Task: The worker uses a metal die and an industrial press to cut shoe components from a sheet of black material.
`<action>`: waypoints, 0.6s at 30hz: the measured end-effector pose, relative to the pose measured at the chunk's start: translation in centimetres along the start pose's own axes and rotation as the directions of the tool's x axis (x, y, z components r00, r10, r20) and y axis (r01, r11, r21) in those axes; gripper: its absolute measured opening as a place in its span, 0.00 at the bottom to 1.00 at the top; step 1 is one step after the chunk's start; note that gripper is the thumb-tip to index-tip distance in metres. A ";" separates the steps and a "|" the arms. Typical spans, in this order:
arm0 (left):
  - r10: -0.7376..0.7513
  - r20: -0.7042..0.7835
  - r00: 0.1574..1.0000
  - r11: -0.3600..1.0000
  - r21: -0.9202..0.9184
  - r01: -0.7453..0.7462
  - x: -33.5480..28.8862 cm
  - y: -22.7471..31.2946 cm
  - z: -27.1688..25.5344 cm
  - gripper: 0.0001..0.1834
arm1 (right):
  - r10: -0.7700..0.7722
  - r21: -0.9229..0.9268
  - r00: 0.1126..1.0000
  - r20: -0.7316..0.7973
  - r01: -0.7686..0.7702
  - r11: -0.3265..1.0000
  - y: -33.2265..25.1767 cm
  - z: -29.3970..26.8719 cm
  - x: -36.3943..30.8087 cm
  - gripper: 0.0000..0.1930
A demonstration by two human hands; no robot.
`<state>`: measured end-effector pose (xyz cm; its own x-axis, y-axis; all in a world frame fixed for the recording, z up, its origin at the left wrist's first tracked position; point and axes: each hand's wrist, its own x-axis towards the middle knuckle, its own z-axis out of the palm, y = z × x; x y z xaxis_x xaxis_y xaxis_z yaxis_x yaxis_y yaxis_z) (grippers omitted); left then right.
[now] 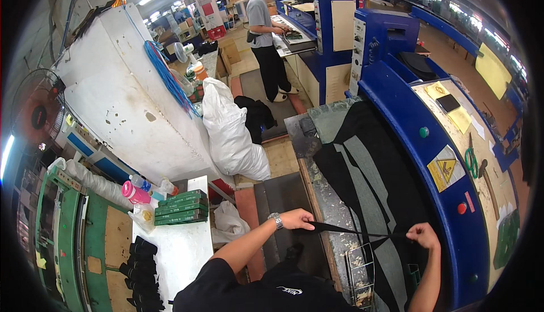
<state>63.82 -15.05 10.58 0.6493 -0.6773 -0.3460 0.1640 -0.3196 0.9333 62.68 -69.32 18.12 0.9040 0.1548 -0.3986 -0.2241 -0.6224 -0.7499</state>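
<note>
My left hand (297,219), with a metal watch on the wrist, pinches one end of a narrow black fabric strip (339,228). The other end is pinched in my right hand (424,235), so the strip is drawn out between the two, over the machine bed. Under it lie black fabric (334,170) and long grey pieces (371,184) on the worn bed. A thin wire frame (361,275) is by the bed's near edge, below the strip.
A blue machine beam (396,108) curves along the right, with a red button (462,206), scissors (471,159) and a phone (447,103). At left, a white table (184,244) bears green blocks (181,207) and black pieces (141,272). Beyond stand a white sack (229,133) and another person (262,34).
</note>
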 end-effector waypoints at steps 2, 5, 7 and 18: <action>0.080 -0.104 0.991 0.997 -0.010 -0.082 0.4 -1.6 0.8 0.14 | -0.038 0.023 0.995 -0.090 0.040 0.999 1.8 0.1 3.3 0.06; -0.056 -0.190 0.980 0.991 -0.127 0.032 0.6 -2.9 1.4 0.14 | -0.018 -0.075 0.961 -0.274 -0.003 0.997 2.8 1.0 6.3 0.06; -0.130 -0.211 0.969 0.989 -0.102 0.110 0.9 -3.9 1.3 0.15 | -0.139 -0.234 0.886 -0.443 0.036 0.972 3.9 2.2 6.0 0.07; -0.061 -0.542 0.838 0.993 0.054 0.108 -1.1 -2.6 2.5 0.16 | 0.021 -0.431 0.782 -0.623 -0.365 0.825 11.6 5.0 -21.0 0.43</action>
<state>60.80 -15.16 8.32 0.9367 -0.1886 -0.2948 0.1924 -0.4260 0.8840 39.29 -75.95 15.12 0.9291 -0.3698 0.0013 -0.3582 -0.9007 -0.2460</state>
